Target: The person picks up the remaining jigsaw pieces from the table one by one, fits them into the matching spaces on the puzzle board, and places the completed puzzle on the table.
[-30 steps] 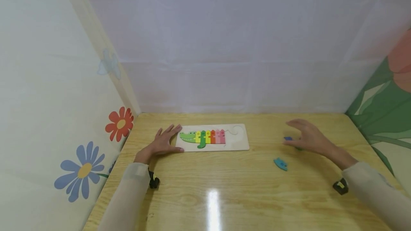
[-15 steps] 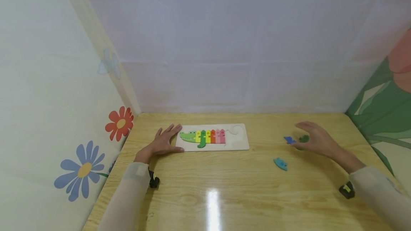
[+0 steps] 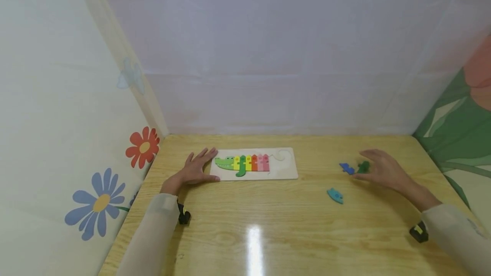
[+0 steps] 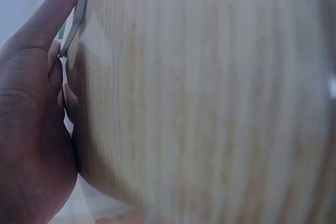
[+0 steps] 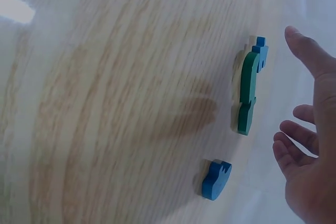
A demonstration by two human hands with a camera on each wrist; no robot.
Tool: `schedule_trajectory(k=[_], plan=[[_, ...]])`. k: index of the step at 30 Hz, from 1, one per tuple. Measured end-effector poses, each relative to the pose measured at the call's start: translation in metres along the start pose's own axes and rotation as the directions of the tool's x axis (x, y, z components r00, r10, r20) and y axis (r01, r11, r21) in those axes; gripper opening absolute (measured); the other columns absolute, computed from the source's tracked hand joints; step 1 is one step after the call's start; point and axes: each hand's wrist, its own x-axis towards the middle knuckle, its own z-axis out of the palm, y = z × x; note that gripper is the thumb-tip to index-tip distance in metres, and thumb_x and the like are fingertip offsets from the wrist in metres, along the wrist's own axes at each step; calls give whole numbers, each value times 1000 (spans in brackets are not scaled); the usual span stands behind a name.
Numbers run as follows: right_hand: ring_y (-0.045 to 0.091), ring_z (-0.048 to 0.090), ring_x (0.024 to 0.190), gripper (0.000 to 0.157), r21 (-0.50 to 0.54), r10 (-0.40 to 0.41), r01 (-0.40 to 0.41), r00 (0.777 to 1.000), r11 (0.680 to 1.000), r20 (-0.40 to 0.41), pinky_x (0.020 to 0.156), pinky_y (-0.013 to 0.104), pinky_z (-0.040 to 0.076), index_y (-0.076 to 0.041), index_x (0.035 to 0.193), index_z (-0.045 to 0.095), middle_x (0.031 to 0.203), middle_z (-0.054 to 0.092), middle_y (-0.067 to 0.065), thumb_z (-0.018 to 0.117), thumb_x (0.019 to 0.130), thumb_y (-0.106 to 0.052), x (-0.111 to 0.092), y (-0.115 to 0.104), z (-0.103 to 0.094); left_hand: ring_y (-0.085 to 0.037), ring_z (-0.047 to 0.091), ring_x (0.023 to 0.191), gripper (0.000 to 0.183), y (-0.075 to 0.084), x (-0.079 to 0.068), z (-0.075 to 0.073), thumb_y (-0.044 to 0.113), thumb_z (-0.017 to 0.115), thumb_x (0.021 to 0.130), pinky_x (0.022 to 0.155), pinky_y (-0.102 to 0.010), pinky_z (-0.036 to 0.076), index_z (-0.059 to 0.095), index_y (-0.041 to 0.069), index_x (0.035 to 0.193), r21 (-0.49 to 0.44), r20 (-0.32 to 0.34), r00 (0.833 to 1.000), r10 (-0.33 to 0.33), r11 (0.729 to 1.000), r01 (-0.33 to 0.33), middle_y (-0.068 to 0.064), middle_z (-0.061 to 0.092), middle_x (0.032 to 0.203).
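My left hand (image 3: 194, 170) rests at the left end of a pale puzzle board (image 3: 281, 173), thumb at its near corner and fingertips at the far one. A crocodile of coloured pieces (image 3: 248, 163) lies on it. In the left wrist view the thumb (image 4: 44, 22) lies along the board's edge. My right hand (image 3: 385, 171) hovers with thumb and fingers apart, holding nothing, beside a green piece (image 3: 363, 167). A dark blue piece (image 3: 347, 168) lies left of that one. In the right wrist view the green piece (image 5: 248, 90) lies between two blue pieces (image 5: 216, 180).
A light blue piece (image 3: 335, 196) lies nearer on the wooden table (image 3: 218, 242). A white sheet (image 3: 253, 54) stands behind the table. Flower-printed sheets (image 3: 101, 203) flank both sides. Each wrist carries a small black camera (image 3: 184, 216).
My right hand has drawn back to the right and slightly nearer, uncovering the green piece. The dark blue piece has shifted and turned slightly. My left hand has stayed on the board.
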Motion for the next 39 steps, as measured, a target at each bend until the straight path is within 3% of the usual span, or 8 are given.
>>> schedule_trajectory(k=[17, 24, 39], plan=[[59, 57, 121, 94, -12, 94, -93, 991, 996, 92, 100, 72, 47, 17, 132, 62, 132, 61, 42, 97, 71, -46, -14, 6, 4, -41, 8, 163, 111, -2, 1, 0, 59, 82, 86, 123, -71, -5, 26, 11, 169, 4, 7, 1000, -7, 1000, 7, -12, 19, 177], [58, 62, 114, 89, -17, 66, -66, 997, 998, 43, 95, 70, 51, 18, 125, 65, 124, 64, 42, 98, 67, -41, -17, 8, 8, -41, 8, 163, 111, -1, 0, 0, 59, 81, 87, 124, -70, -5, 26, 11, 169, -6, 9, 1000, -11, 1000, 11, -11, 19, 177], [61, 61, 113, 88, 14, 130, -131, 990, 991, 51, 94, 71, 51, 19, 126, 63, 124, 63, 43, 98, 69, -37, -18, 12, 17, -41, 9, 163, 109, 2, -2, -1, 57, 82, 87, 124, -70, -5, 27, 11, 169, -10, 2, 1000, -14, 1000, 14, -12, 20, 176]])
